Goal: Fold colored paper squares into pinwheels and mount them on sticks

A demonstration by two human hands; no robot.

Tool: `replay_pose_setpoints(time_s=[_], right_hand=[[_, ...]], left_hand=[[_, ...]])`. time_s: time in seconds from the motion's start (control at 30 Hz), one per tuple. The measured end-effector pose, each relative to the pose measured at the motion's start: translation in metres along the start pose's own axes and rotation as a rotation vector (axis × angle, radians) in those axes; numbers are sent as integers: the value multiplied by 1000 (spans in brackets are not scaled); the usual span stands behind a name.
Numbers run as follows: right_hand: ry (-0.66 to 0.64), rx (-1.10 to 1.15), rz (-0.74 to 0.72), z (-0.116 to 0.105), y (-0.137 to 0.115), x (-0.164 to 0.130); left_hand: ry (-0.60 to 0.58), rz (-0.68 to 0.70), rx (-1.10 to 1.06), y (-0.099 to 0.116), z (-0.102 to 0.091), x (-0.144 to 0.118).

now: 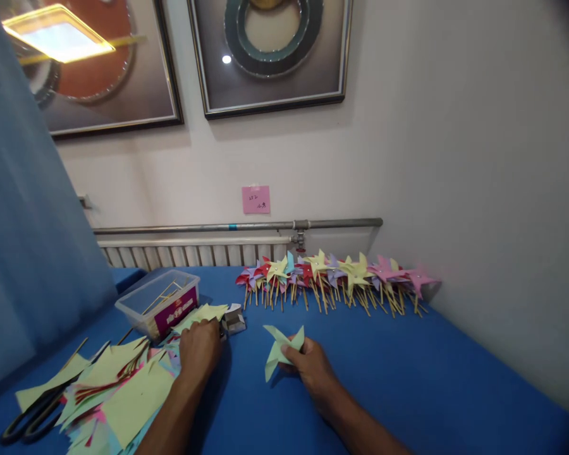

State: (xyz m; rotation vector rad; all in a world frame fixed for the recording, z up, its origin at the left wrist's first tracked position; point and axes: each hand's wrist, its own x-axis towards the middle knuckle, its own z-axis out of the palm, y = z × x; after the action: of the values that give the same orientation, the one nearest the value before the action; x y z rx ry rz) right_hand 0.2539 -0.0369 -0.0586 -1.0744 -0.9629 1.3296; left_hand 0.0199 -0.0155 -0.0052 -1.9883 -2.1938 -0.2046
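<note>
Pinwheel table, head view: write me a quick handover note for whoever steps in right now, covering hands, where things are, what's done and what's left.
Right hand: fingers pinch a folded pale green pinwheel with no stick on it, just above the blue table.
Left hand: resting on the cut paper squares, by a small grey box.
Supplies: sticks lie in the clear plastic tub; scissors lie at the pile's left edge.
Done: a row of finished pinwheels on sticks lies along the wall.
Left: likely mounting the held one on a stick; many paper squares remain unfolded.
</note>
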Motion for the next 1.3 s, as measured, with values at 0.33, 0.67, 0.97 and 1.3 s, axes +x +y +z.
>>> replay_pose_setpoints(time_s=[0.33,0.67,0.97,1.3], right_hand=[[-19,-61,-14,-1,5,1],[-51,-61,-8,-2,3,-1],[-38,-91,-28,-1,3,-1],[-38,-102,-22,-2,9,5]], left_hand=[[-183,-36,-38,-6,-3,10],[-197,-55,-59,-6,0,13],[-212,-90,-98,-6,-2,14],[-135,-54,-142,-8,5,9]])
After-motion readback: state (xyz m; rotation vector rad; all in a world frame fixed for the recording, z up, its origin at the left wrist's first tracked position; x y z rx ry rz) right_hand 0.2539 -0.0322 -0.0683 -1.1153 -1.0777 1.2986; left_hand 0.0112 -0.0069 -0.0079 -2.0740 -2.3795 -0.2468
